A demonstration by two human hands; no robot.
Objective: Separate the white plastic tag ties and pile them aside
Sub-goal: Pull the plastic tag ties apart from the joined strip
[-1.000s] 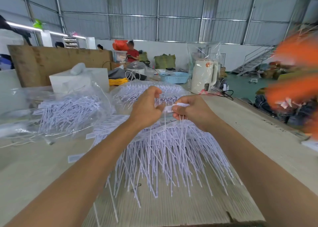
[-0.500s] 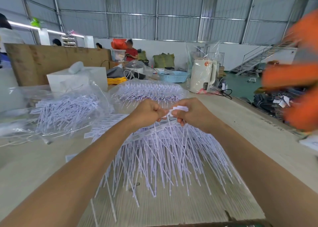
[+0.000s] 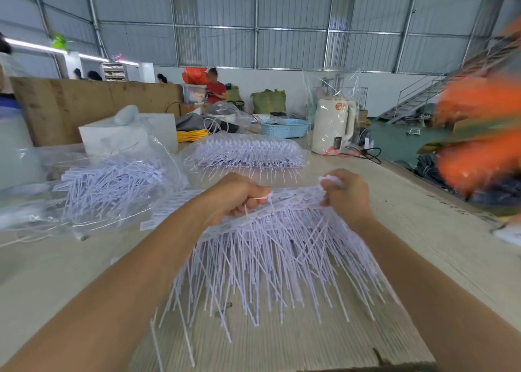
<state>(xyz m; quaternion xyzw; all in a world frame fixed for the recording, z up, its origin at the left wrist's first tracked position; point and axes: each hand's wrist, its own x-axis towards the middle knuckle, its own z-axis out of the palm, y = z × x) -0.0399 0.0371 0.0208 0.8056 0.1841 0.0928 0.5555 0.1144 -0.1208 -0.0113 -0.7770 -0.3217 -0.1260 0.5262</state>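
A big heap of white plastic tag ties [image 3: 276,261] lies on the table in front of me, their thin tails fanning toward me. My left hand [image 3: 235,198] grips the left end of a strip of joined ties [image 3: 293,195] above the heap. At the strip's right end, my right hand [image 3: 345,194] pinches it, with white tag heads bunched at the fingertips. The strip is stretched between the two hands.
A pile of ties in an open clear bag [image 3: 112,185] lies at the left. A sealed bag of ties [image 3: 245,153] sits behind my hands. Farther back stand a white box [image 3: 124,134], a blue basket [image 3: 283,127] and a white kettle [image 3: 332,126]. Blurred orange shapes [image 3: 479,134] move at the right.
My hands have drawn apart, the right one moving right, and the strip of ties is now stretched between them. They have also dropped closer to the heap.
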